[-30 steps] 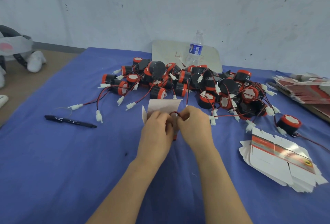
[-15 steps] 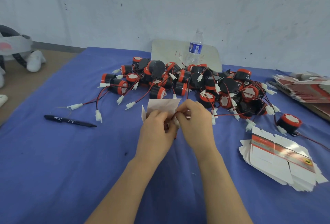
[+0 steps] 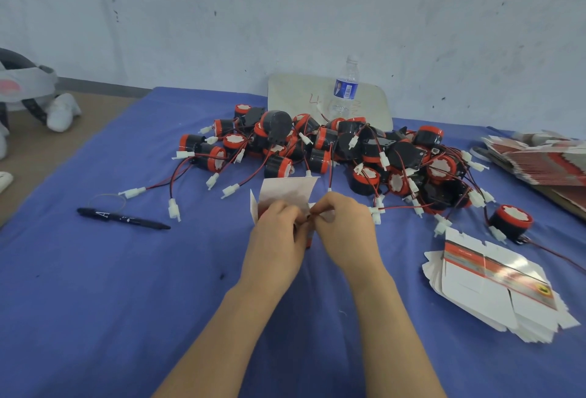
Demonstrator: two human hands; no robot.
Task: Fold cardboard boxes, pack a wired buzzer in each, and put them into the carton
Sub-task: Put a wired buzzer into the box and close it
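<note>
A small white cardboard box stands on the blue cloth with its lid flap up. My left hand grips the box from the near side and hides its body. My right hand pinches a thin red and black wire at the box's opening; the buzzer inside is hidden by my fingers. Behind lies a heap of black and red wired buzzers with white plugs. One single buzzer sits apart at the right. No carton is in view.
A pile of flat unfolded boxes lies at the right, with more flat stock at the far right edge. A black marker lies to the left. A water bottle stands on a white board at the back.
Both hands have lifted slightly toward the box's opening. My right fingers have drawn the wire loop in, so less red wire shows above the box.
</note>
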